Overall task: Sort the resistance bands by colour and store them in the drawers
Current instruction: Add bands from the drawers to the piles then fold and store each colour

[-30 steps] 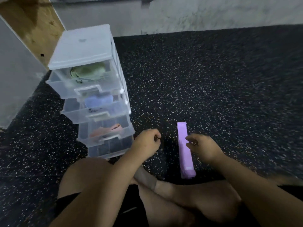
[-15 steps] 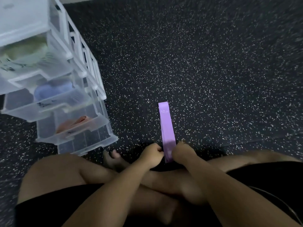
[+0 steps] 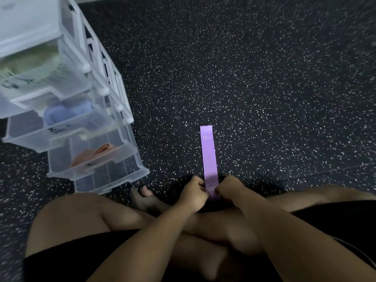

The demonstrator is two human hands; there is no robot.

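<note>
A purple resistance band (image 3: 209,157) marked "10 LB" lies flat and straight on the speckled black floor in front of my crossed legs. My left hand (image 3: 193,195) pinches its near end from the left side, and my right hand (image 3: 227,189) pinches the same end from the right. At the left stands a clear plastic drawer unit (image 3: 97,82) with its drawers pulled partly out. The top drawer holds a green band (image 3: 38,58), the one below a blue band (image 3: 65,112), the third an orange band (image 3: 95,153). The bottom drawer (image 3: 109,176) looks dark inside.
Speckled black rubber flooring (image 3: 264,78) stretches ahead and to the right. My bare legs and foot (image 3: 142,198) sit just in front of the drawer unit's base.
My view tilted down and closer to the floor. Both hands moved from beside the band's middle to its near end and took hold of it.
</note>
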